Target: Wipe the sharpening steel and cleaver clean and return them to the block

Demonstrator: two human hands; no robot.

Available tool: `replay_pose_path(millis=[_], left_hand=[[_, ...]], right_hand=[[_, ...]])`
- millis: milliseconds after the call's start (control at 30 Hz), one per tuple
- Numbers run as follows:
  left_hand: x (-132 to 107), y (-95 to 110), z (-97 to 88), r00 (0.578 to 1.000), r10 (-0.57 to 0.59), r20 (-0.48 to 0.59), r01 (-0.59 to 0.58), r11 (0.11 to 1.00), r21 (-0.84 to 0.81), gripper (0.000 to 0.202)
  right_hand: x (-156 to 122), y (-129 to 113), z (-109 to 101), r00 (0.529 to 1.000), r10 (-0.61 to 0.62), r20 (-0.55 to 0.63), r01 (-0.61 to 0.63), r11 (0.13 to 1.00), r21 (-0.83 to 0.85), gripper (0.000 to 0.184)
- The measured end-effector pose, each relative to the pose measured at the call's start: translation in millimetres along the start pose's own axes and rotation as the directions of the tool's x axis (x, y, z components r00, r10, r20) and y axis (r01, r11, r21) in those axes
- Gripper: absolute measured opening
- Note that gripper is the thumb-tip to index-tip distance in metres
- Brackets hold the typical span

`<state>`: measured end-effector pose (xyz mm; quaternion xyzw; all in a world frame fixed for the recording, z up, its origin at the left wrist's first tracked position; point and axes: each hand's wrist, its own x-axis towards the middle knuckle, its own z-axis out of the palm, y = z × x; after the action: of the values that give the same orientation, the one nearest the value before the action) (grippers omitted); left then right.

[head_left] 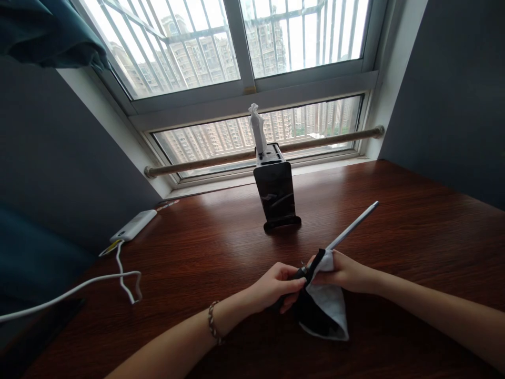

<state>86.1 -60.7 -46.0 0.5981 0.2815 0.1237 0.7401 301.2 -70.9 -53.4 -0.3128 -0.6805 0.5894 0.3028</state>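
My left hand (282, 287), with a braided bracelet on the wrist, is closed around the black handle (300, 273) of a tool whose exact kind I cannot make out. A long narrow silver shaft (353, 225) points away from me to the upper right, seemingly part of the same tool. Wrapped about the tool's middle is a black-and-white cloth (329, 305), its lower part hanging down in a fold. My right hand (343, 271) grips the cloth around the shaft; the fingertips are partly hidden behind it.
A black tissue holder (275, 192) with a white tissue (258, 129) sticking up stands ahead on the brown wooden table (213, 237). At the left lie a white power bank (134, 225) and a white cable (79, 288). A barred window (244, 89) is behind the table.
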Motion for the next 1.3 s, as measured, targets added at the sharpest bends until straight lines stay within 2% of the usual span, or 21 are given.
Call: replay_pose_path(millis=[233, 433, 600, 700, 833, 967, 1033, 1100, 1167, 1233, 1300], left_hand=[[-0.8, 0.6, 0.8, 1.000, 0.005, 0.004, -0.004, 1.000, -0.020, 0.030], [-1.3, 3.7, 2.0, 1.000, 0.011, -0.001, -0.011, 0.998, -0.057, 0.029], [-0.9, 3.0, 0.8, 1.000, 0.021, -0.003, -0.021, 0.997, -0.070, 0.030], [-0.9, 2.0, -0.8, 1.000, 0.014, -0.010, -0.015, 0.998, -0.061, 0.032], [-0.8, 2.9, -2.1, 1.000, 0.012, -0.010, -0.013, 0.998, -0.057, 0.036], [-0.1, 4.1, -1.6, 0.999, 0.030, -0.029, -0.033, 0.994, -0.103, 0.035], [0.2, 4.1, -1.0, 0.999, 0.032, -0.033, -0.035, 0.992, -0.118, 0.034], [0.1, 3.7, -0.3, 0.999, 0.038, -0.025, -0.041, 0.992, -0.119, 0.033], [0.1, 3.2, 0.6, 0.999, 0.050, -0.017, -0.052, 0.992, -0.113, 0.032], [0.1, 2.8, 1.3, 0.999, 0.052, -0.015, -0.054, 0.993, -0.104, 0.032], [0.4, 2.5, 1.7, 0.999, 0.044, -0.016, -0.046, 0.994, -0.101, 0.033]], right_hand=[[-1.1, -1.6, 0.4, 1.000, 0.031, 0.001, -0.031, 0.999, -0.040, 0.028], [1.4, 0.5, 3.0, 0.999, -0.025, -0.025, 0.026, 0.999, 0.039, 0.024], [2.4, 2.2, 4.3, 0.998, -0.039, -0.048, 0.040, 0.999, 0.018, 0.024], [2.2, 1.2, 3.8, 0.994, -0.096, -0.058, 0.091, 0.992, -0.086, 0.021], [1.6, 0.2, 1.5, 0.975, -0.207, -0.085, 0.175, 0.941, -0.290, 0.013], [2.7, 1.0, -1.6, 0.957, -0.270, -0.103, 0.216, 0.905, -0.365, 0.012], [3.5, 1.3, -4.7, 0.953, -0.264, -0.147, 0.192, 0.905, -0.381, 0.016], [4.2, 1.3, -10.0, 0.942, -0.224, -0.252, 0.125, 0.926, -0.355, 0.020], [5.2, 0.8, -17.0, 0.907, -0.175, -0.382, 0.074, 0.962, -0.264, 0.023], [6.5, 0.2, -23.5, 0.872, -0.107, -0.478, 0.086, 0.994, -0.066, 0.027], [8.1, -0.6, -27.0, 0.867, -0.019, -0.497, 0.128, 0.974, 0.185, 0.030]])
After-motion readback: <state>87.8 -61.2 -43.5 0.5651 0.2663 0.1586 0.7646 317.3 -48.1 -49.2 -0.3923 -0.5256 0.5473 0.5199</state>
